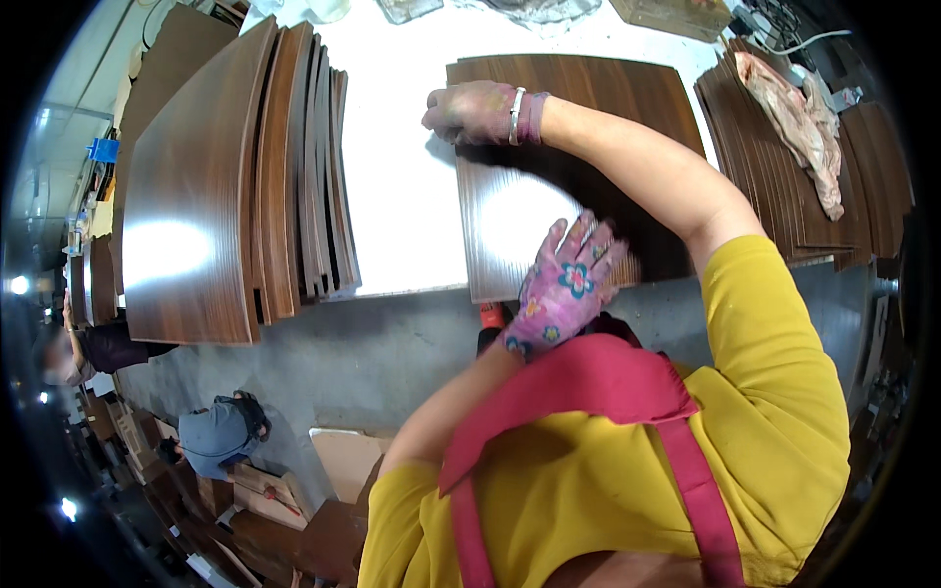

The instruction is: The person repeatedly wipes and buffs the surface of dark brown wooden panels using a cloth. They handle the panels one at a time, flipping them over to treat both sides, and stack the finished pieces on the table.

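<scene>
A dark brown wood-grain panel [578,83] lies flat on a white-topped table, its surface shining where light strikes it. My right hand [475,113], in a stained purple glove with a band at the wrist, reaches across to the panel's left edge. Its fingers are curled, and whatever they hold is hidden. My left hand [573,279] wears a pink-purple flowered glove. It is over the panel's near edge with fingers spread and slightly blurred; whether it touches the surface I cannot tell.
Several brown panels [196,196] lean in a stack at the left. Another stack [760,167] lies at the right, with a stained cloth [799,127] on it. A wooden box [671,15] stands at the back. A person in grey [216,436] is bent over beyond the table, lower left.
</scene>
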Tool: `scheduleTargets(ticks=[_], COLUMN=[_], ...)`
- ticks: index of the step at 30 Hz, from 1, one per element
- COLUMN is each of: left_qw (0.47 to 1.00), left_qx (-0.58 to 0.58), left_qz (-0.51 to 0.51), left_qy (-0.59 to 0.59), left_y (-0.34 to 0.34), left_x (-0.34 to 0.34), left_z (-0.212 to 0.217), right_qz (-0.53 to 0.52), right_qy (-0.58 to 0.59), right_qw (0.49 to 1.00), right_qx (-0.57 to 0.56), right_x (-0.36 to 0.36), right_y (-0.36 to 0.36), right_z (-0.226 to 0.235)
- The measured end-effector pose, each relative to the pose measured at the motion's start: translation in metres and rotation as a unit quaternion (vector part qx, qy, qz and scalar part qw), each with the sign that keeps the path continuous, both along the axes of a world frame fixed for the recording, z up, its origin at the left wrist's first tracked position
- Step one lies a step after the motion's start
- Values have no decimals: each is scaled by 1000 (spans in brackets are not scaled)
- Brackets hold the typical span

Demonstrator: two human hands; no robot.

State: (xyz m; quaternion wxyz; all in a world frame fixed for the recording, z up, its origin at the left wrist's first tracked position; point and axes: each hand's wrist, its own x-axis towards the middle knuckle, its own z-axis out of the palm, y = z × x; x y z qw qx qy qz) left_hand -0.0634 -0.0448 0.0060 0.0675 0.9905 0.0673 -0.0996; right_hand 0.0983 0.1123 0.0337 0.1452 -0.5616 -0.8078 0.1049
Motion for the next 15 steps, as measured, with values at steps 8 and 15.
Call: scheduleTargets(ticks=[8, 15], left_qw=[995, 730], left_qx=[-66, -617], left_qz=[22, 139], left_qy=[-66, -258], left_y=[0, -12], left_x=[-3, -1], left_z=[-5, -53], right_qz=[-71, -233], right_qy=[85, 163], right_qw=[993, 945], right_qx=[34, 159], right_x=[61, 110], right_y=[64, 44], right_z=[-21, -8])
